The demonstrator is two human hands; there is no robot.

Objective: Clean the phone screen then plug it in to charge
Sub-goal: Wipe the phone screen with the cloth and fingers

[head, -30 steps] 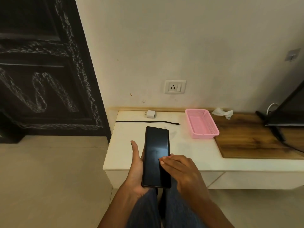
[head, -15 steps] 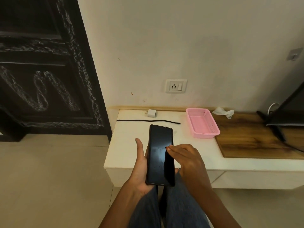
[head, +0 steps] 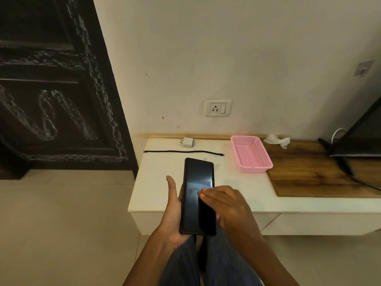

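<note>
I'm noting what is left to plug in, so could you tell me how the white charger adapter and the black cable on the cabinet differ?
The adapter is white and blocky; the cable is black, thin and long. The adapter lies nearer the wall, on its side with pins pointing left; the cable lies stretched straight in front of it. They look unconnected. Both rest untouched on the white cabinet top, below the wall socket.

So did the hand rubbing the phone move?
Yes. The right hand slid up the phone screen, toward the wall socket.

Left hand point(head: 172, 213) cradles the phone point(head: 196, 195) — right hand point(head: 224, 205) fingertips point(head: 203, 195) on its screen.
</note>
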